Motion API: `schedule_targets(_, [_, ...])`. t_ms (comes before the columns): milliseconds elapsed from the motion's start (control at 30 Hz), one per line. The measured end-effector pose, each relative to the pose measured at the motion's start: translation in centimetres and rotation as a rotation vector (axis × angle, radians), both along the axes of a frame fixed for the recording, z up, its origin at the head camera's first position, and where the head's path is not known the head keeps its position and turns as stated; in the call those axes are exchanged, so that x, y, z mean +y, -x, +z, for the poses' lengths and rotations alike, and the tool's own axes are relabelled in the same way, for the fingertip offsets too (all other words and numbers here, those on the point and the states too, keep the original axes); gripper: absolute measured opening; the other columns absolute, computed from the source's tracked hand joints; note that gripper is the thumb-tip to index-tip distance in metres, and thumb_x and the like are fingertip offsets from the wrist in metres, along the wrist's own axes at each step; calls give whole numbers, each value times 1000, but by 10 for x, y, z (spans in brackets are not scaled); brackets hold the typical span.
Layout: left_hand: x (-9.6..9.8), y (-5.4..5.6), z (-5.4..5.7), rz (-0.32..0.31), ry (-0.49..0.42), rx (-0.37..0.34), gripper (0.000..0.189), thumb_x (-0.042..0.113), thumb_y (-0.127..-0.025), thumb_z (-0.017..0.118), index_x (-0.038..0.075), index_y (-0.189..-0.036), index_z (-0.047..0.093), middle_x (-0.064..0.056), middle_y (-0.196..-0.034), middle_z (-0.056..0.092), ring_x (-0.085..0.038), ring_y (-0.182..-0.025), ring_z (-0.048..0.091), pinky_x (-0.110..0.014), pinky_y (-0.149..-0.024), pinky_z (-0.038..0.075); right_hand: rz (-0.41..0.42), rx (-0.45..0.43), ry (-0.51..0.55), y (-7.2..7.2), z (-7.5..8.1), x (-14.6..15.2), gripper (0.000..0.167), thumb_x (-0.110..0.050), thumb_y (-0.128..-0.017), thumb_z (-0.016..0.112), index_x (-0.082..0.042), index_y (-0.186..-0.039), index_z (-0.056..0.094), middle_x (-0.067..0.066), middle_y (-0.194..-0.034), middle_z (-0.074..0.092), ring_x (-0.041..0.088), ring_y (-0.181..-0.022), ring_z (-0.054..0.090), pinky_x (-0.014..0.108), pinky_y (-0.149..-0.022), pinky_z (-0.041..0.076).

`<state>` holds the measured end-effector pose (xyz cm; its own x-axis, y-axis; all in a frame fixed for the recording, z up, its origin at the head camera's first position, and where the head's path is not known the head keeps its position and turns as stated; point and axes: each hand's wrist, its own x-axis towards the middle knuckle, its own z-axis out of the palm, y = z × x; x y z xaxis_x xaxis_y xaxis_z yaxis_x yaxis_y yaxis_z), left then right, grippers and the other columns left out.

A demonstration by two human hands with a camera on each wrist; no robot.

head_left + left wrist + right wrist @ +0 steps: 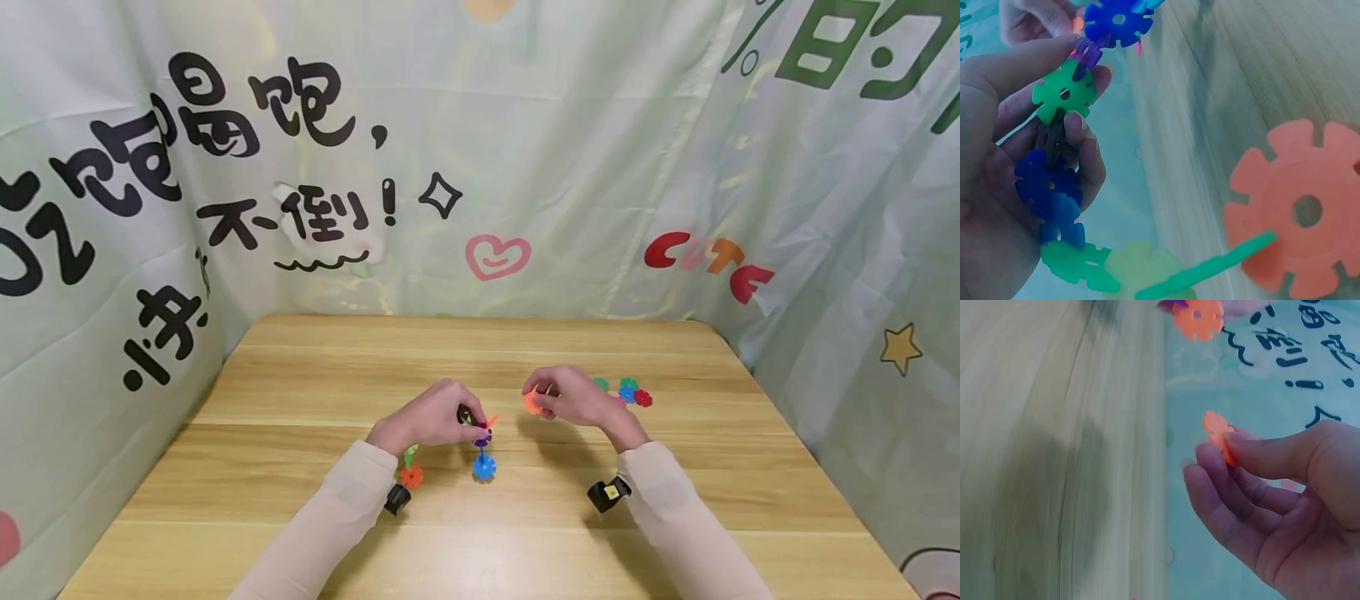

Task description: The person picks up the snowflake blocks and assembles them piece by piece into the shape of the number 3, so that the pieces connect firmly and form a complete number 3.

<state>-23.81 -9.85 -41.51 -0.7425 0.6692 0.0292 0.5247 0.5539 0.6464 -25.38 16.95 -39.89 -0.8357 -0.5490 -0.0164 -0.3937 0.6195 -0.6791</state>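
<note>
My left hand (438,414) holds a chain of notched plastic snowflake discs. In the left wrist view a green disc (1047,94) lies between the fingers and a dark blue disc (1035,178) sits against them. The chain's lower end, with a pale yellow disc (1141,265) and an orange disc (1266,206), hangs out of the hand. A blue disc (484,467) dangles from it in the head view. To the right, my right hand (573,396) pinches a single orange snowflake disc (1215,425) between thumb and fingertips, apart from the chain.
Beyond the right hand, several loose discs lie on the wooden table (315,358), among them a blue disc (627,394) and a red disc (643,398). A printed cloth (585,167) hangs behind the table and along its sides.
</note>
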Motion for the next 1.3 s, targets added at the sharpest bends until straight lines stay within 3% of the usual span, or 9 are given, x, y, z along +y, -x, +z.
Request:
schedule_targets(133, [1, 0, 0, 1, 2, -18, 7, 23, -92, 80, 20, -87, 82, 14, -82, 76, -2, -72, 66, -21, -67, 55, 31, 60, -5, -3, 3, -10, 16, -4, -102, 61, -3, -113, 72, 10, -78, 69, 23, -63, 63, 25, -60, 51])
schedule_targets(267, [2, 1, -1, -13, 6, -9, 7, 23, -93, 79, 20, -87, 81, 14, -82, 76, 0, -72, 66, -20, -68, 55, 57, 88, 15, -6, 5, -19, 16, -3, -102, 61, -7, -111, 74, 9, -77, 69, 15, -60, 58, 22, -58, 47])
schedule_targets(533, [3, 2, -1, -17, 10, -15, 7, 24, -94, 78, 21, -87, 80, 14, -83, 75, -2, -71, 64, -21, -67, 54, 77, 67, 53, -7, 5, -30, 15, -1, -101, 62, -4, -111, 73, 14, -84, 72, 32, -68, 69, 22, -60, 53])
schedule_targets(667, [3, 2, -1, -15, 13, -12, 8, 25, -95, 77, 22, -87, 80, 15, -83, 75, -3, -69, 63, -21, -66, 52, 78, 30, 60, -9, 5, -32, 12, -2, -101, 63, -1, -108, 72, 14, -86, 73, 34, -71, 73, 27, -63, 60])
schedule_targets(900, [4, 2, -2, -19, 7, -11, 9, 23, -96, 76, 22, -87, 79, 15, -84, 75, -2, -71, 64, -20, -66, 51, 52, -20, 83, -11, 3, -35, 9, -1, -100, 64, -4, -104, 72, 20, -88, 75, 37, -74, 75, 47, -70, 64])
schedule_targets(1067, [5, 1, -3, -9, 13, 13, 9, 23, -96, 76, 21, -87, 80, 14, -83, 76, -1, -65, 60, -18, -62, 47, 34, -35, 83, -11, 1, -36, 9, 2, -99, 64, -2, -103, 71, 18, -85, 74, 36, -73, 74, 48, -69, 64])
schedule_targets(1300, [6, -3, -1, 20, 19, 65, 8, 22, -95, 76, 18, -89, 80, 12, -83, 76, -4, -54, 50, -19, -54, 38, 5, -6, 125, -12, -4, -39, 11, 7, -98, 62, 0, -97, 70, 14, -80, 71, 24, -65, 72, 46, -65, 64])
